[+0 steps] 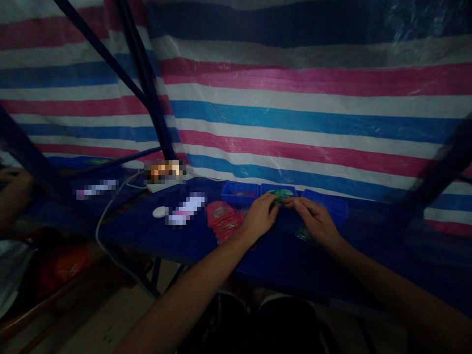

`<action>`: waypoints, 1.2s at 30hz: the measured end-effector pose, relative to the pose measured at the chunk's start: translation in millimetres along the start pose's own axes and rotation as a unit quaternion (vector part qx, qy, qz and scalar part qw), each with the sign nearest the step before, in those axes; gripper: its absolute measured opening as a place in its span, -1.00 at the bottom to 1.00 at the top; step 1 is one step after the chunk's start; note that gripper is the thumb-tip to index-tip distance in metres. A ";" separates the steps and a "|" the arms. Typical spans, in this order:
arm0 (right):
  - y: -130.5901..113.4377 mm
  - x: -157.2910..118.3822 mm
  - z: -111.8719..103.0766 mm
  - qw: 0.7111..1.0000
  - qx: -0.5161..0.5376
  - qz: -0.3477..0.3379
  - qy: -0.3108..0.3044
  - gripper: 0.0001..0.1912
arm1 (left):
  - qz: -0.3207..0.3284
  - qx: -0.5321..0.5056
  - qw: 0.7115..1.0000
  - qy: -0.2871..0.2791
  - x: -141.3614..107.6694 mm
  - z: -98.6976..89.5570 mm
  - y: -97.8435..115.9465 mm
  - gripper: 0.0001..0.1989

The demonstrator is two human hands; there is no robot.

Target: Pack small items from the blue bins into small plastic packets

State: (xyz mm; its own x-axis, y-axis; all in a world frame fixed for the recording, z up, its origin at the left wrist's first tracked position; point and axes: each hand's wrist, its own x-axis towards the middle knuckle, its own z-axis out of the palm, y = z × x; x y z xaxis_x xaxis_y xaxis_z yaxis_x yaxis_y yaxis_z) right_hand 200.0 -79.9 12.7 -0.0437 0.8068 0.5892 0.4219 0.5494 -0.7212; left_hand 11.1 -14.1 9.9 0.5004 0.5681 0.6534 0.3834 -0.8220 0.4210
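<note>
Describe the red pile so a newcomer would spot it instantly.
Before the striped sheet stands a blue table. On it, left of the person's left hand, lies the pile of overlapping packets. Its red sets it apart from the blue trays behind.

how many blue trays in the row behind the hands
3: left blue plastic tray, middle blue plastic tray partly covered by the left hand, right blue plastic tray beyond the right hand. Dimness may hide more.
</note>
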 end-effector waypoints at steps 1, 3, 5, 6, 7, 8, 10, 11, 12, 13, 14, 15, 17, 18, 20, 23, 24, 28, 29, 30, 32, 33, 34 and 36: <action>2.0 0.9 -0.7 1.000 -0.006 -0.004 0.016 -0.67 | 0.006 -0.001 1.000 -0.001 -0.1 -0.2 -0.1 -0.82; 7.3 2.9 -1.9 0.998 -0.029 -0.018 0.043 -0.73 | 0.019 -0.007 1.000 0.000 -0.9 -0.2 0.2 -0.80; 13.3 4.4 -2.4 0.997 -0.051 -0.031 0.051 -0.76 | 0.024 -0.012 1.000 0.000 -2.0 0.7 -0.2 -0.78; 16.1 4.8 -2.3 0.997 -0.053 -0.028 0.042 -0.77 | 0.020 -0.013 1.000 0.002 -2.5 1.6 -0.8 -0.77; 18.5 4.8 -2.1 0.998 -0.046 -0.017 0.029 -0.76 | 0.014 -0.015 1.000 0.004 -2.9 2.7 -1.7 -0.74; 20.5 4.7 -1.8 0.999 -0.035 -0.001 0.014 -0.74 | 0.005 -0.017 1.000 0.008 -3.3 4.1 -2.9 -0.70; 23.2 4.0 -1.3 0.999 -0.013 0.033 -0.005 -0.69 | -0.016 -0.023 1.000 0.013 -3.7 6.8 -5.2 -0.63; 23.9 3.6 -1.3 0.999 -0.009 0.044 -0.009 -0.67 | -0.026 -0.025 0.999 0.017 -3.9 7.8 -6.0 -0.60; 24.4 3.4 -1.6 0.999 -0.009 0.052 -0.007 -0.65 | -0.033 -0.027 0.999 0.022 -3.9 8.5 -6.5 -0.59; 24.6 3.3 -2.0 0.998 -0.011 0.056 0.000 -0.64 | -0.037 -0.027 0.998 0.032 -4.0 8.7 -6.5 -0.59; 24.7 3.4 -2.5 0.998 -0.013 0.057 0.010 -0.63 | -0.039 -0.026 0.998 0.045 -4.0 8.6 -6.2 -0.60; 24.4 3.5 -3.0 0.998 -0.013 0.058 0.023 -0.62 | -0.038 -0.024 0.997 0.060 -3.9 8.1 -5.6 -0.61; 22.8 3.6 -3.6 0.997 -0.008 0.054 0.048 -0.59 | -0.035 -0.025 0.996 0.077 -3.7 7.0 -4.2 -0.64; 21.2 3.5 -3.4 0.997 -0.003 0.051 0.053 -0.58 | -0.035 -0.029 0.996 0.073 -3.5 6.7 -3.7 -0.63; 16.5 2.5 -2.0 0.999 0.007 0.039 0.035 -0.59 | -0.032 -0.044 0.997 0.046 -3.2 6.7 -3.5 -0.58; 7.7 0.3 1.6 0.999 0.016 0.018 -0.027 -0.68 | -0.025 -0.056 0.998 0.012 -2.5 7.1 -5.0 -0.53; 5.3 -0.3 2.7 0.999 0.023 0.017 -0.041 -0.69 | -0.028 -0.054 0.998 0.010 -2.3 6.9 -5.6 -0.55; 3.7 -0.4 2.9 0.996 0.064 0.063 -0.009 -0.65 | -0.060 -0.047 0.997 0.010 -1.6 4.6 -6.4 -0.70; 5.4 0.3 1.8 0.995 0.064 0.070 0.007 -0.65 | -0.068 -0.049 0.996 0.012 -1.4 4.4 -6.6 -0.72; 7.6 1.1 0.5 0.996 0.054 0.068 0.024 -0.65 | -0.076 -0.051 0.996 0.018 -1.2 4.5 -6.9 -0.73; 12.8 3.2 -2.5 0.997 0.018 0.045 0.054 -0.68 | -0.093 -0.062 0.993 0.029 -0.8 6.1 -8.3 -0.73; 15.2 4.2 -3.8 0.998 -0.002 0.031 0.063 -0.69 | -0.100 -0.074 0.992 0.034 -0.6 7.3 -9.3 -0.73; 17.2 5.1 -4.9 0.998 -0.018 0.021 0.063 -0.70 | -0.103 -0.089 0.990 0.037 -0.4 8.6 -10.4 -0.72; 19.4 6.0 -5.8 0.999 -0.023 0.021 0.042 -0.70 | -0.102 -0.126 0.986 0.035 -0.2 10.9 -12.2 -0.73</action>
State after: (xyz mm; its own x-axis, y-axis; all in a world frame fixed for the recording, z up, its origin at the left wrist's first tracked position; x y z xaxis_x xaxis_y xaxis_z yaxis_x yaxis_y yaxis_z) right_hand 213.2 -65.6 4.3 0.0507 0.8064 0.5892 0.4622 0.5041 -0.7296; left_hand 14.8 -3.7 -2.3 0.3750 0.7255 0.5770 0.2606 -0.6799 0.6854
